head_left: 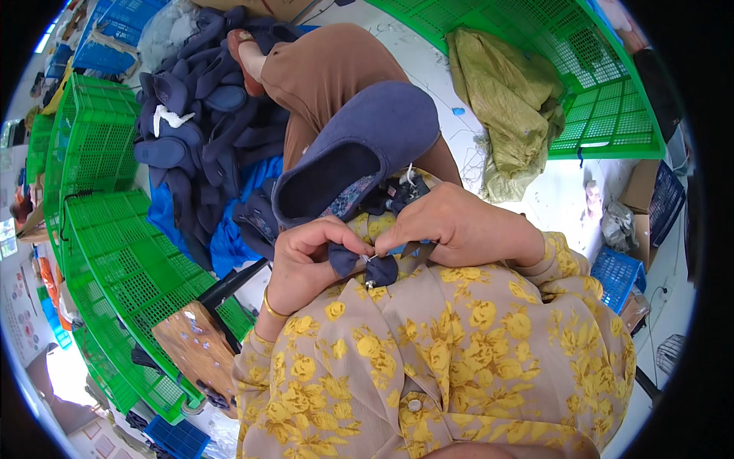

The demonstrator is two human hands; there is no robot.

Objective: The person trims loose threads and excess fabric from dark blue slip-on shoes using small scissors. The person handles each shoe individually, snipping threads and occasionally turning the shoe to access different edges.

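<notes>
A navy blue slipper [359,145] rests on my lap, its opening facing left. My left hand [306,260] pinches a small dark fabric piece [363,264] close to my chest, with a small metal bit showing at it. My right hand [459,226] grips the same dark piece from the right, next to the slipper's heel. A short white thread or tag [409,176] sticks up by the heel. I wear a beige blouse with yellow flowers and brown trousers.
A heap of navy slippers [199,115] lies on blue cloth [229,237] to the left. Green plastic crates [107,229] stand at left and another [604,84] at upper right, with an olive sack [512,92] beside it. A wooden stool [195,344] sits lower left.
</notes>
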